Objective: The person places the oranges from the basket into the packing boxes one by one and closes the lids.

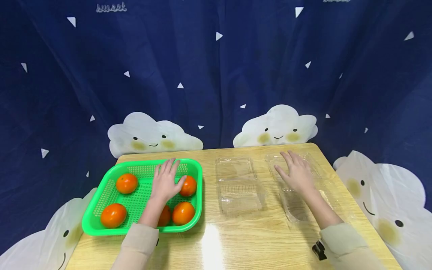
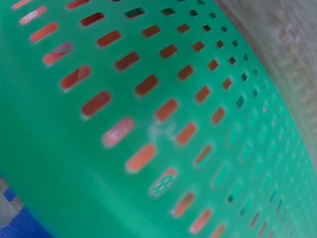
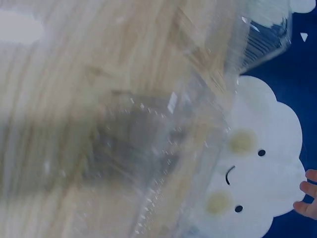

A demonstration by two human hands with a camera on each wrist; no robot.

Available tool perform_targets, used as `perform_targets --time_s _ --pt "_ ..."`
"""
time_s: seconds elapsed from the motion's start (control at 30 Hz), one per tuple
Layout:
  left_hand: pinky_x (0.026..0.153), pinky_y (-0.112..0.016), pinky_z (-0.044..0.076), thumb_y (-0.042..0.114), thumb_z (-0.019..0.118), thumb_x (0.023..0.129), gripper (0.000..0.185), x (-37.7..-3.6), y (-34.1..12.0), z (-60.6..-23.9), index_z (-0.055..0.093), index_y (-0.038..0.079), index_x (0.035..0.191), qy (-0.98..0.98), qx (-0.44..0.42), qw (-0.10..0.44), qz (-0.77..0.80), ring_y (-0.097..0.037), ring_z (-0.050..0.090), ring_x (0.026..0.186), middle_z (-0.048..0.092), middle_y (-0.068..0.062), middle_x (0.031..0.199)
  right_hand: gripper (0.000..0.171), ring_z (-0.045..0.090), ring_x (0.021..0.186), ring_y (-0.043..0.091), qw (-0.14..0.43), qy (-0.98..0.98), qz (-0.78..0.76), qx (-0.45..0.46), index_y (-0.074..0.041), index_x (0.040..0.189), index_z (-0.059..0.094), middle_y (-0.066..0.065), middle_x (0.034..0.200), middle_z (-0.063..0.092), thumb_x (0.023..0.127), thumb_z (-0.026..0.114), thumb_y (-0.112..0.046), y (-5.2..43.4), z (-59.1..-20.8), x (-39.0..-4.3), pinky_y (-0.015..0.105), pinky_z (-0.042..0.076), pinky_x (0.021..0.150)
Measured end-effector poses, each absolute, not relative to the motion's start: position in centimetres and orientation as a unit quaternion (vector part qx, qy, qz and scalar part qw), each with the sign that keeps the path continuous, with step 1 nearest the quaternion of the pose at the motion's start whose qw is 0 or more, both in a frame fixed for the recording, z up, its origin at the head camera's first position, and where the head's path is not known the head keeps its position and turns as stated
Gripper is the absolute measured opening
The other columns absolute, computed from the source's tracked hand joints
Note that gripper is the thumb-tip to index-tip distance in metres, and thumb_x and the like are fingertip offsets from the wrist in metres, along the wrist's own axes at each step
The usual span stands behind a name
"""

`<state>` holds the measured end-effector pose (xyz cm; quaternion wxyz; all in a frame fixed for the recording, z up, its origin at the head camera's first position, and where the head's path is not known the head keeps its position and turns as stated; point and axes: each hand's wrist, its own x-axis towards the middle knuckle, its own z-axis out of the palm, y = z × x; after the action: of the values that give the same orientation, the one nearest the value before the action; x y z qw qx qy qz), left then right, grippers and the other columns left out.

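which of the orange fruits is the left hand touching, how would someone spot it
Start at the green basket on the left side of the wooden table. Five orange fruits lie in it; look to its far right corner, by the rim. The fruit there is the only one against the thumb of the left hand, whose straight fingers rest over the basket; the others lie apart from the fingers.

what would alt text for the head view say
A left hand reaches into a green basket of five orange fruits, while the right hand rests open on a clear box. Another clear box lies between.
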<state>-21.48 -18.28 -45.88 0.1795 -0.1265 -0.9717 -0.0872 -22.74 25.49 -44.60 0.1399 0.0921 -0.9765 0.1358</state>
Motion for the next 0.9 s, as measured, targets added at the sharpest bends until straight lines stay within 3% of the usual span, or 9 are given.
perform_targets --time_s 0.13,0.33,0.5,0.9 --pt "0.098 -0.049 0.031 0.037 0.055 0.084 0.052 -21.6 -18.1 -46.2 0.052 0.004 0.124 -0.955 -0.168 0.226 -0.087 -0.03 0.044 0.116 0.051 -0.013 0.125 0.051 0.043 0.114 0.042 0.182 -0.964 0.168 0.101 -0.003 0.126 0.047 0.023 0.122 0.048 0.09 0.052 -0.038 24.4 -45.9 -22.5 0.057 0.033 0.093" --pt "0.096 -0.048 0.035 0.032 0.056 0.083 0.045 -21.8 -17.9 -46.9 0.055 0.005 0.119 -0.95 -0.199 0.229 -0.073 -0.028 0.048 0.111 0.056 -0.011 0.118 0.039 0.055 0.093 0.036 0.194 -0.959 0.174 0.115 -0.001 0.112 0.055 0.018 0.102 0.058 0.086 0.058 -0.031 23.1 -47.7 -21.9 0.051 0.043 0.079" --pt "0.094 -0.047 0.036 0.031 0.057 0.083 0.042 -21.8 -17.7 -47.6 0.056 0.006 0.117 -0.951 -0.214 0.215 -0.055 -0.028 0.049 0.11 0.057 -0.011 0.117 0.037 0.057 0.091 0.033 0.176 -0.963 0.162 0.123 -0.004 0.11 0.056 0.015 0.101 0.06 0.086 0.059 -0.033 22.3 -49.1 -21.5 0.048 0.045 0.073" --pt "0.095 -0.049 0.035 0.035 0.054 0.085 0.047 -22.1 -17.3 -49.3 0.054 0.007 0.123 -0.963 -0.222 0.153 -0.018 -0.029 0.047 0.114 0.055 -0.011 0.122 0.038 0.057 0.089 0.032 0.133 -0.97 0.162 0.121 -0.006 0.105 0.055 0.014 0.099 0.06 0.082 0.062 -0.036 21.7 -51.2 -20.6 0.048 0.045 0.075"
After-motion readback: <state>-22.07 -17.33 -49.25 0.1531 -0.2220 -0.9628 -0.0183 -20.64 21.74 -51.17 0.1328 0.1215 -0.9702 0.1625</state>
